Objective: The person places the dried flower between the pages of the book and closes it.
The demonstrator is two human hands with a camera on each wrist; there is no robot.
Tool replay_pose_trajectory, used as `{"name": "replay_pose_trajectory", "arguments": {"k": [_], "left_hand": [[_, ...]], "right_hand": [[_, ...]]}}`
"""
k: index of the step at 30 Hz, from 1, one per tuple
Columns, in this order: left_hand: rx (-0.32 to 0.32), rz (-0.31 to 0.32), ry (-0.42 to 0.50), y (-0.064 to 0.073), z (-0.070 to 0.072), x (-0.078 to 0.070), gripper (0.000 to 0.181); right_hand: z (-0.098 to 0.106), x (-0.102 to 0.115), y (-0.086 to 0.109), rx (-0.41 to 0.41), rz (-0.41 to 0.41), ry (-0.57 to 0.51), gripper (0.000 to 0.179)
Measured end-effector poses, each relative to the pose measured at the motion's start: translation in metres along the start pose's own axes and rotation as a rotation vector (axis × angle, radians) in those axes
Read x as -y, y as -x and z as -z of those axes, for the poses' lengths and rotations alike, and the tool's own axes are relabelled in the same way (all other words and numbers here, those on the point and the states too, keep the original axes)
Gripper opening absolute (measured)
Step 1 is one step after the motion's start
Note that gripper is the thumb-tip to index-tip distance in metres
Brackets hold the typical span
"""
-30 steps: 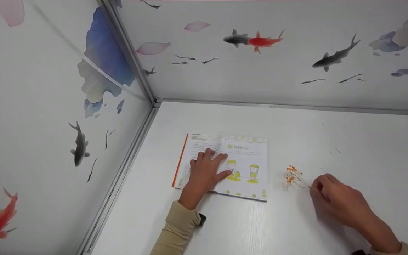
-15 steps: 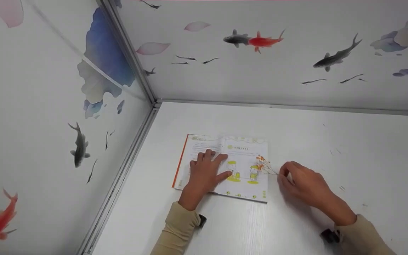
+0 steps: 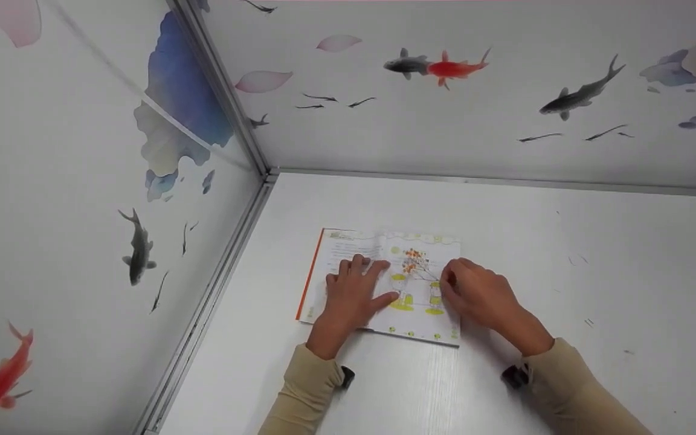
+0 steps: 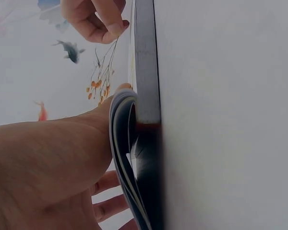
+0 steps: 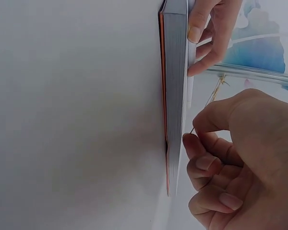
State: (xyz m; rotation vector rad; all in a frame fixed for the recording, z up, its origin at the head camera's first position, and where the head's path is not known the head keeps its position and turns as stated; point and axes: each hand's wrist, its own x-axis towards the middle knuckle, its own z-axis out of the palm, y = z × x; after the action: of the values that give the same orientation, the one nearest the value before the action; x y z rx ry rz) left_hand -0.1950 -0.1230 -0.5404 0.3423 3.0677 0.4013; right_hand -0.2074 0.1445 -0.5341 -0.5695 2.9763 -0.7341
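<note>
An open book [image 3: 420,323] with yellow-green cartoon figures lies on the white table. My left hand [image 3: 351,296] rests spread on its left page and fold, the fingers straight and the thumb reaching onto the right page. Over that right page, my right hand [image 3: 478,293] pinches the thin stem of a sprig of small orange dried flowers [image 3: 414,261]. Its blossoms point left, toward the left hand. In the right wrist view the stem sits between thumb and forefinger, and the other fingers are curled. The left wrist view shows the sprig [image 4: 101,86] hanging near the book's pages [image 4: 146,62].
White panels with printed fish [image 3: 580,96] and petals stand behind and to the left, joined by a metal frame [image 3: 257,172]. Small dark marks [image 3: 589,323] dot the white table [image 3: 565,248] right of the book.
My right hand has moved left and slightly away from me, bringing the pinched sprig from the bare table to above the right page. The left hand has stayed on the book.
</note>
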Motion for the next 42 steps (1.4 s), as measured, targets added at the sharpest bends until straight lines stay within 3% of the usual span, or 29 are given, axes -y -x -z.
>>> {"name": "replay_pose_trajectory", "arguments": {"k": [10, 15, 22, 27, 34, 38, 42], "left_hand": [[0.007, 0.013, -0.005, -0.002, 0.001, -0.002, 0.085], [0.017, 0.022, -0.011, -0.002, 0.002, -0.003, 0.088], [0.032, 0.022, 0.001, -0.003, 0.002, -0.002, 0.087], [0.045, 0.032, 0.025, -0.001, 0.002, 0.0, 0.087], [0.04, 0.024, 0.031, -0.002, 0.001, 0.004, 0.088], [0.028, 0.02, 0.108, -0.002, 0.002, 0.012, 0.089], [0.031, 0.111, 0.159, 0.001, 0.001, 0.024, 0.098]], "right_hand": [[-0.004, 0.004, -0.012, -0.025, -0.016, 0.022, 0.01], [-0.003, 0.002, -0.012, -0.016, -0.014, -0.019, 0.009], [0.003, -0.01, -0.012, -0.037, -0.026, -0.031, 0.013], [0.007, -0.023, -0.012, -0.059, -0.016, -0.025, 0.028], [0.011, -0.034, -0.011, 0.035, -0.043, -0.045, 0.056], [0.013, -0.037, -0.011, 0.089, -0.051, -0.078, 0.065], [0.013, -0.038, -0.012, 0.128, -0.05, -0.09, 0.068]]}}
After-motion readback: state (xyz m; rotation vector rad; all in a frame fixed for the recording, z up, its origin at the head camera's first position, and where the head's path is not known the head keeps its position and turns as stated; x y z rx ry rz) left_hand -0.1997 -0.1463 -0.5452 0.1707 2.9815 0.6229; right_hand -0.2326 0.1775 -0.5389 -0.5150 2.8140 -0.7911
